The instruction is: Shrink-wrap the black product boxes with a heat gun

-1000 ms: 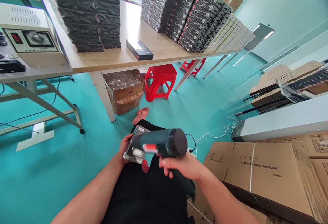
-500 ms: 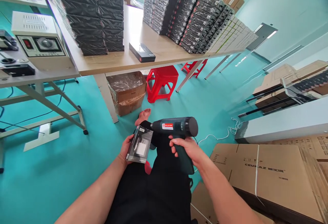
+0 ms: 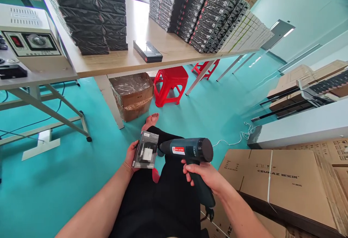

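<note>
Dark-green plastic heat gun [image 3: 189, 151] gripped in right hand [image 3: 203, 174], nozzle aimed toward nine o'clock at small black film-wrapped box [image 3: 146, 149], pinched steady in left hand [image 3: 130, 156] for even heating.

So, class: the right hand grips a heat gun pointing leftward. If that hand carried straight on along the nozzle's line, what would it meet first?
Most likely the small boxed pack held by the left hand: the heat gun in the right hand aims at its edge, though depth is unclear.

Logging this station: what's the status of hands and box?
Left hand grips small black box. Right hand grips heat gun, nozzle beside box. Nothing between them.
</note>
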Demonstrator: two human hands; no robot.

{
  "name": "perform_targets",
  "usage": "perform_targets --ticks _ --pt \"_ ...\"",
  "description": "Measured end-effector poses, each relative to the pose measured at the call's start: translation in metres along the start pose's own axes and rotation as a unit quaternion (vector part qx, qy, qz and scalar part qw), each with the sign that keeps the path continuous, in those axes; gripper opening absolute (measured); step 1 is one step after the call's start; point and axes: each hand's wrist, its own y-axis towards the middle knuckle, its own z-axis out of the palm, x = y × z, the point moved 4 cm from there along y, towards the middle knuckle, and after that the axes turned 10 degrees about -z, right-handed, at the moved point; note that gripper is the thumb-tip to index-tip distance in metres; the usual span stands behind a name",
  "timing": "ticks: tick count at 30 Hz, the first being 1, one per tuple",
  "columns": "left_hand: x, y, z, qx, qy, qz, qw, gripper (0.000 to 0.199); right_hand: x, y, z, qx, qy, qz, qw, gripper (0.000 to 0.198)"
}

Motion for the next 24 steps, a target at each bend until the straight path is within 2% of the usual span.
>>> perform_targets --ticks 1,3,5,6,7,10,11,12,15,17,19,22,24 --pt "0.001 0.000 0.001 0.028 0.002 -0.020 0.999 0.039 -0.002 -0.002 0.002 0.001 -0.004 0.006 1.000 0.031" --pt "0.003 0.002 0.001 0.065 0.002 -0.045 0.997 0.042 -0.006 -0.007 0.015 0.058 -0.003 0.027 0.998 0.029" --pt "0.001 0.006 -0.004 0.052 0.001 -0.040 0.998 0.040 -0.007 -0.008 0.034 0.126 0.025 0.025 0.991 0.030" --pt "0.001 0.009 -0.008 0.039 0.002 -0.036 0.999 0.038 -0.004 -0.005 0.043 0.139 0.042 0.008 0.989 0.032" --pt "0.001 0.011 -0.011 0.028 0.003 -0.035 0.999 0.036 0.000 0.000 0.049 0.131 0.053 -0.016 0.990 0.032" --pt "0.003 0.014 -0.014 0.037 0.007 -0.066 0.997 0.038 0.019 0.021 0.051 0.033 0.051 -0.076 0.995 0.030" --pt "0.004 0.013 -0.014 0.046 0.007 -0.078 0.996 0.040 0.027 0.025 0.050 0.020 0.039 -0.082 0.996 0.029" --pt "0.004 0.013 -0.015 0.045 0.007 -0.082 0.996 0.041 0.034 0.027 0.049 0.033 0.018 -0.078 0.996 0.028" --pt "-0.001 0.013 -0.020 -0.010 0.004 -0.045 0.999 0.035 0.049 0.020 0.050 0.185 -0.081 -0.030 0.979 0.015" --pt "-0.003 0.013 -0.023 -0.048 0.000 -0.018 0.999 0.030 0.051 0.014 0.050 0.248 -0.126 -0.010 0.960 0.009" --pt "-0.003 0.013 -0.021 -0.040 -0.001 -0.022 0.999 0.032 0.052 0.020 0.044 0.206 -0.113 -0.032 0.972 0.013" --pt "0.002 0.008 -0.010 0.028 -0.001 -0.059 0.998 0.041 0.046 0.038 0.024 0.046 -0.045 -0.072 0.995 0.027" --pt "0.004 0.005 -0.007 0.031 -0.010 -0.054 0.998 0.045 0.036 0.042 0.010 -0.007 -0.032 -0.063 0.997 0.032"
